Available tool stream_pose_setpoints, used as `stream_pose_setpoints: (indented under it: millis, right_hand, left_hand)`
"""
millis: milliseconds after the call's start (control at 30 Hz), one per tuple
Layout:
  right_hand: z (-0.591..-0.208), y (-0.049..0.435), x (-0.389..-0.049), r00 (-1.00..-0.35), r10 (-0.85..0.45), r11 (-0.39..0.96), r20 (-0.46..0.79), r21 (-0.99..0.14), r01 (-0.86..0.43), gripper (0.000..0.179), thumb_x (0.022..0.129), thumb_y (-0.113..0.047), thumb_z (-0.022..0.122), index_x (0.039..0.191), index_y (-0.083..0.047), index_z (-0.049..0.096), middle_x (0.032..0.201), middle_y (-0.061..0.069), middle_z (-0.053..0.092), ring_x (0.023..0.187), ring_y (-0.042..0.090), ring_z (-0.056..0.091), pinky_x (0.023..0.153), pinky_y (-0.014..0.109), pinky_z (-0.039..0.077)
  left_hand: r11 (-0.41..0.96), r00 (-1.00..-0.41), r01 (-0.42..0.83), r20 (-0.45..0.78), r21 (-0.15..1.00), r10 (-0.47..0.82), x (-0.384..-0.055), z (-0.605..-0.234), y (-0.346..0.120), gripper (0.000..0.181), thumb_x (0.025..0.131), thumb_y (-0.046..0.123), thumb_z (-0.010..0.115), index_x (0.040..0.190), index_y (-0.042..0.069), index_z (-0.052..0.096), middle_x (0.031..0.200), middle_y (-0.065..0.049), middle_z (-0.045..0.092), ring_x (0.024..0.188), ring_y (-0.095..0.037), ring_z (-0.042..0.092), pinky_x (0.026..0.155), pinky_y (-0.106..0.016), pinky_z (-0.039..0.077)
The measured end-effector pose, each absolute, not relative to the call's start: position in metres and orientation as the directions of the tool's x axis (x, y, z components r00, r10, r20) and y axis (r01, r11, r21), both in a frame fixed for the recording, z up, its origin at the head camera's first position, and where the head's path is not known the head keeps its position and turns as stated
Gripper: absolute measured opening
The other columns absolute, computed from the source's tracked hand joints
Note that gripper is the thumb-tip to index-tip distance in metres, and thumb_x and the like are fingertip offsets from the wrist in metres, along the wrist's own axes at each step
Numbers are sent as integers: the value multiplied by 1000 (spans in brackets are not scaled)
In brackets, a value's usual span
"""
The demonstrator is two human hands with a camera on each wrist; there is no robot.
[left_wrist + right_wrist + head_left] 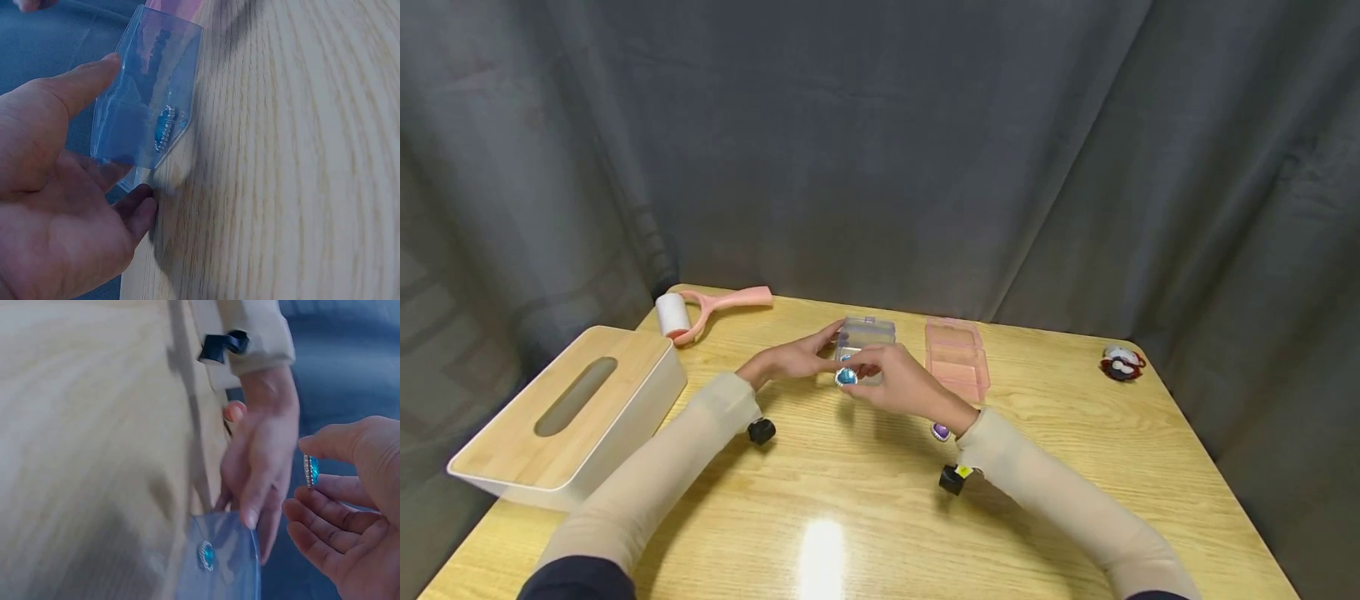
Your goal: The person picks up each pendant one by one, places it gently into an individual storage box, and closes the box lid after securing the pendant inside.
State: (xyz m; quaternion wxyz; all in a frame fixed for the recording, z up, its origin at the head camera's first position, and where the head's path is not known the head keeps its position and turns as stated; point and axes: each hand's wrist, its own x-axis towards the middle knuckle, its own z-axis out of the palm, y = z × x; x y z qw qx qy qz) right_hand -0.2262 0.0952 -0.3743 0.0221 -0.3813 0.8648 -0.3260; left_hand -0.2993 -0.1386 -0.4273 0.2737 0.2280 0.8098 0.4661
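My left hand (797, 358) holds a small clear bluish compartment box (868, 331) from its left side, thumb on one edge and fingers round the other in the left wrist view. Inside the box (145, 75) lies a blue jewel (164, 129) with a beaded silver rim. Over the box, my right hand (898, 383) pinches a matching blue jewel (847, 377) between thumb and fingertips. From the right wrist, that pinched jewel (311, 470) shows edge-on, apart from the box. A purple jewel (940, 432) lies on the table beneath my right wrist.
Right of the clear box lies a pink compartment box (958, 358). A wood-topped tissue box (512, 392) stands at the left, with a pink-handled lint roller (730, 300) behind it. A small red, white and black object (1122, 363) sits near the table's right edge.
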Motion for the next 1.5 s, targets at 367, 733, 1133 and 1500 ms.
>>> stream_pose_setpoints:
  millis: [367,733,1133,1500]
  right_hand:
    - [-368,114,-254,-804,-554,556,216,-623,-550,35,95,-22,76,124,-4,74,113,9,77,97,20,73,90,34,61]
    - [-380,128,-271,-848,-493,595,194,-635,-492,36,95,-22,75,126,-3,73,115,12,77,101,24,74,92,39,61]
    - [-392,129,-283,-869,-460,649,181,-599,-468,38,93,-20,77,123,2,73,107,14,77,93,25,73,83,37,61]
    - [-398,128,-286,-872,-462,654,164,-600,-460,36,94,-22,77,123,-1,74,106,11,76,90,22,72,77,32,61]
  left_hand:
    - [479,-747,84,-263,874,610,-299,-424,-138,101,102,38,64,166,24,-13,174,-15,1,161,-40,8,124,-65,25]
    - [456,-743,71,-258,887,618,-298,-428,-136,99,104,31,63,165,23,-14,173,-17,8,160,-41,10,123,-65,26]
    - [437,-734,74,-248,896,633,-299,-430,-136,100,103,34,64,165,23,-14,173,-15,11,160,-39,14,122,-65,28]
    - [457,-753,69,-254,887,607,-298,-430,-138,99,103,34,64,166,24,-12,174,-15,6,162,-37,9,127,-62,17]
